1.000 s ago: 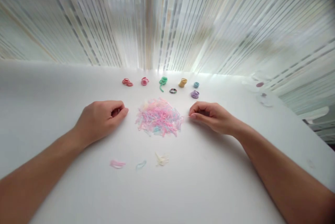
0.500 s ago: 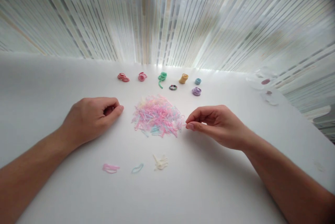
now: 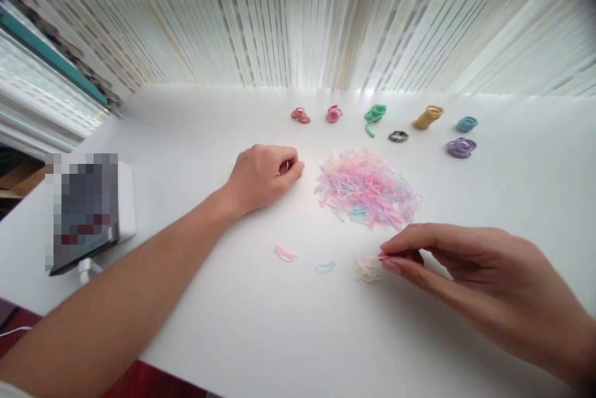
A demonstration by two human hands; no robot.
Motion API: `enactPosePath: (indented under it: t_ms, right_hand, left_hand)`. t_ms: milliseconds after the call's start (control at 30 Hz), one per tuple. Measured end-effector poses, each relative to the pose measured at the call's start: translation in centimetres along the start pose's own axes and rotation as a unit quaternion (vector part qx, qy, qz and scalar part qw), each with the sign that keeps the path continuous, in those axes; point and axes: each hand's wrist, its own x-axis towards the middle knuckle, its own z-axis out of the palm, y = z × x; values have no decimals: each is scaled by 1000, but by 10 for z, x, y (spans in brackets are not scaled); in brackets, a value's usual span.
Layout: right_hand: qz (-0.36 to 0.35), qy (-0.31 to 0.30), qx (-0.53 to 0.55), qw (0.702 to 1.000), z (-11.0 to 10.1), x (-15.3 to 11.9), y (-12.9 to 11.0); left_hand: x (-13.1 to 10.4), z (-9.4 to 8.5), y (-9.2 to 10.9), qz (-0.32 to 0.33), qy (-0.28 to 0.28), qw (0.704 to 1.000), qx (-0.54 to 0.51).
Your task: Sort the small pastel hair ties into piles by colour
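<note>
My right hand [image 3: 470,274] pinches a thin pink rubber band [image 3: 375,257] between thumb and forefinger, just beside and above a small cluster of cream rubber bands [image 3: 367,271]. Left of that cluster lie a light blue rubber band [image 3: 325,267] and a few pink rubber bands [image 3: 285,253]. A large loose heap of pink, blue and cream rubber bands [image 3: 367,187] spreads out behind them. My left hand [image 3: 266,176] rests on the table left of the heap, fingers curled in and thumb against the forefinger, with nothing visible in it.
Along the back of the white table [image 3: 223,336] stand coiled strips in red [image 3: 300,115], pink [image 3: 333,114], green [image 3: 375,114], yellow [image 3: 428,117], blue [image 3: 466,123] and purple [image 3: 460,148]. A beaded ring [image 3: 398,136] lies among them. At left is a pixelated device [image 3: 88,212].
My right hand has brought the pink rubber band from the heap's right edge toward me, to the cream cluster. The view has swung left, bringing the device in. My left hand stays curled.
</note>
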Motion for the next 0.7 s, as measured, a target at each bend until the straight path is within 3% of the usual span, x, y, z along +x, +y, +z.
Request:
enactPosePath:
  t_ms: [267,700]
  right_hand:
    - [-66,3,-19,998,2,3,3]
    - [-67,-4,53,996,3,5,1]
  left_hand:
    - [1,1,-1,0,2,1000,-6]
    - [3,-2,2,-11,-13,999,51]
